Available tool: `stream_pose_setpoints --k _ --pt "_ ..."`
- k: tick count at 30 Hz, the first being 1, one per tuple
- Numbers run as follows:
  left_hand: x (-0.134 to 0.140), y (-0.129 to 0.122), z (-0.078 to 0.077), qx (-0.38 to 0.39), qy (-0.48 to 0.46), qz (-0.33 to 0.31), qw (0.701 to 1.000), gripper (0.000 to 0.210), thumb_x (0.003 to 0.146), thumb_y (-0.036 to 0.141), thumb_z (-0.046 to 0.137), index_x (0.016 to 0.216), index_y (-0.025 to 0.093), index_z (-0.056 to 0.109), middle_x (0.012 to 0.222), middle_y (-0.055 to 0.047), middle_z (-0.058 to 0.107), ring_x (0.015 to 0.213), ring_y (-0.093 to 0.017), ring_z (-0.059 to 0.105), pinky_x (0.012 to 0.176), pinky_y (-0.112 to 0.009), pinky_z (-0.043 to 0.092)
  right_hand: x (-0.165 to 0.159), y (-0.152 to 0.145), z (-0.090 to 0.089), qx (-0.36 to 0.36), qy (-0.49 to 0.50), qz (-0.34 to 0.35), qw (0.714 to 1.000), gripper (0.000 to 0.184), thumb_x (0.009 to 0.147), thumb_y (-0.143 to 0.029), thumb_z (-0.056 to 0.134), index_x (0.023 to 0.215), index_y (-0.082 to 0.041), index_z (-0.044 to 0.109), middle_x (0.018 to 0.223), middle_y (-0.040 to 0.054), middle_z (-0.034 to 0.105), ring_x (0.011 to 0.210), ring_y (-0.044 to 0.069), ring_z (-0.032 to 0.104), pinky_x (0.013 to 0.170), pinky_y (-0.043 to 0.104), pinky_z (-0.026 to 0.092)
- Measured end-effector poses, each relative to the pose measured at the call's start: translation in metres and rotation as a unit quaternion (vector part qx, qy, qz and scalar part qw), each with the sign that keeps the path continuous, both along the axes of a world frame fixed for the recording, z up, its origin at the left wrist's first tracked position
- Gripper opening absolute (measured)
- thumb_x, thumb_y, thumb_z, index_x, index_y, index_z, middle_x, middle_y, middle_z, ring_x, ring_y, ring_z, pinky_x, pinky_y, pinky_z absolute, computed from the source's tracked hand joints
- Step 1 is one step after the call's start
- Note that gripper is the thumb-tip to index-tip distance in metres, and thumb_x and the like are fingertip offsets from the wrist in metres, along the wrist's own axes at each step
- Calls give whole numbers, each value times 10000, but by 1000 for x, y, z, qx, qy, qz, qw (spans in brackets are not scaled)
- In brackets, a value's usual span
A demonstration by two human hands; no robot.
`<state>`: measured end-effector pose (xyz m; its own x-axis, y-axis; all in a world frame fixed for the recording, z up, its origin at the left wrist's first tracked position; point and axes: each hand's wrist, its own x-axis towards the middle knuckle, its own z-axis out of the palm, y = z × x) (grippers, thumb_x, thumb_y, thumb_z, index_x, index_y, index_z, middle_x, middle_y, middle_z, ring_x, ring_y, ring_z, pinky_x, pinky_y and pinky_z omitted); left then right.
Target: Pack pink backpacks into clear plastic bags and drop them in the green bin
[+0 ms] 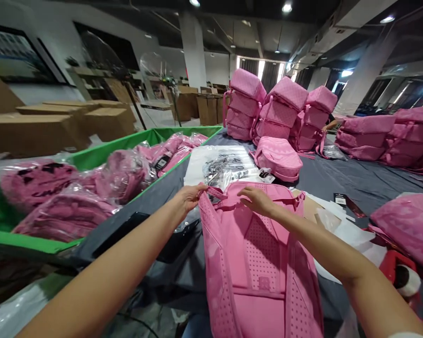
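Observation:
A pink backpack [264, 281] stands in front of me with its padded, perforated back panel and shoulder straps facing me. My left hand [192, 196] pinches the top of its left shoulder strap [213, 234] at the upper left corner. Over the top of the back panel lies my right hand [257, 201], its fingers stretched to the left and slightly apart, holding nothing that I can see. Just beyond the backpack, a stack of white plastic bags [200, 162] lies on the dark cloth-covered table [317, 183].
Left, a green-edged bin [102, 142] holds several plastic-wrapped pink backpacks. Pink bags [278, 112] are stacked at the back, with a smaller pink bag [278, 157] before them. A red tape dispenser [391, 265] and another pink bag [409, 225] lie right. Cardboard boxes [28, 134] stand far left.

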<state>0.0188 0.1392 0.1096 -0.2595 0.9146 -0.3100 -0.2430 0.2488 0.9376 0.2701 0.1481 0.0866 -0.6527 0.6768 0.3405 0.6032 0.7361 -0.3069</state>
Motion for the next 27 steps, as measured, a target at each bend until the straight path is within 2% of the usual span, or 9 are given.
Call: stream_pose_setpoints --k 4,7,11,15,17,19,23,25,27 --pt "11 -2 -6 61 76 -19 995 287 677 272 807 544 145 587 515 6 529 468 -109 460 448 -226 362 -61 41 -7 -40 48 14 998 357 879 -131 664 1234 -170 676 1288 146 662 1186 267 610 1017 413 484" --pt "14 -4 -9 127 162 -18 978 348 726 422 768 580 152 606 523 30 505 502 -106 423 478 -227 300 -86 56 -6 -115 66 71 989 373 844 -158 669 1217 -144 661 1133 87 700 1024 229 634 922 350 504" --pt "7 -9 -20 190 260 -6 947 313 764 458 723 680 178 612 578 54 503 584 -126 440 554 -238 316 -77 55 9 -155 9 98 983 231 920 -326 627 1063 -149 664 892 0 671 770 151 574 726 252 468" --pt "0 -5 -31 189 319 12 929 356 861 477 612 654 204 516 577 56 456 594 -138 436 576 -254 314 -54 35 21 -108 -90 -16 990 173 944 -326 613 903 -163 657 850 29 678 774 164 577 707 249 412" --pt "2 3 -31 182 345 22 920 382 896 484 569 642 215 474 581 52 441 606 -145 441 581 -258 307 -48 10 16 -93 -111 -59 988 118 928 -262 623 891 -165 679 824 59 691 778 193 603 700 269 396" --pt "9 13 -28 181 370 18 911 392 918 486 553 648 217 460 600 46 452 631 -149 465 595 -257 316 -43 -29 0 -99 -139 -72 983 93 900 -177 611 884 -170 703 788 67 702 763 211 632 685 278 393" --pt "38 38 -22 185 415 -26 890 385 946 496 544 694 207 517 678 11 564 704 -174 551 632 -262 355 -22 -138 -30 -151 -197 8 969 107 826 -120 652 899 -159 719 826 66 744 746 216 668 664 271 421" --pt "58 48 -25 182 439 -52 878 356 945 498 564 746 202 571 749 -21 635 763 -204 601 664 -277 378 -5 -188 -28 -170 -216 41 961 162 902 -149 600 1021 -131 708 889 95 754 733 211 666 642 280 430" --pt "79 52 -33 172 464 -71 866 319 939 480 591 796 195 607 817 -65 684 830 -247 644 719 -305 406 15 -223 -11 -183 -218 62 957 228 989 -213 544 1140 -105 677 964 127 748 735 207 663 627 291 438"
